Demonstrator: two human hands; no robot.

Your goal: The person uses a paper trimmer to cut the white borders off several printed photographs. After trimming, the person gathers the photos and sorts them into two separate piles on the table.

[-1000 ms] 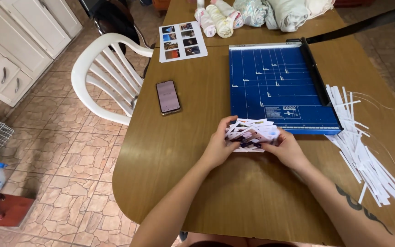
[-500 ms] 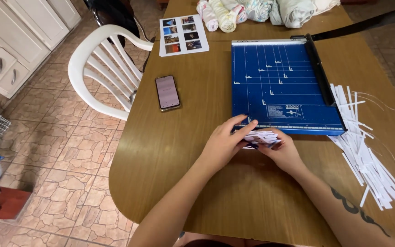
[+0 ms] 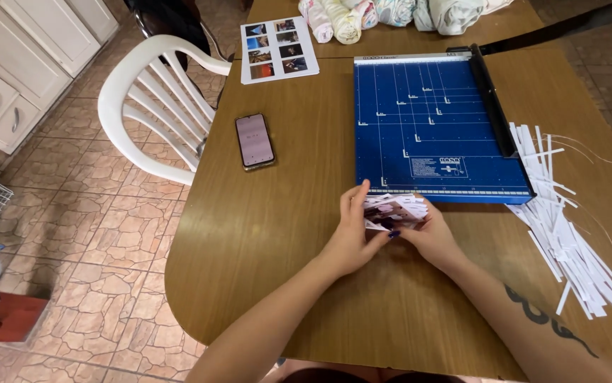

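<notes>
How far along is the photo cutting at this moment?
Done, by the look of it: a heap of white paper strips lies right of the blue paper cutter, whose bed is bare. In hand: the left hand and right hand hold a stack of small cut photos between them. Left: an uncut sheet of photos waits at the table's far end.

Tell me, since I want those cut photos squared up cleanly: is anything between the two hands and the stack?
Nothing visible. The left hand and right hand already hold the stack of cut photos directly, just in front of the blue paper trimmer, above bare table.
</notes>
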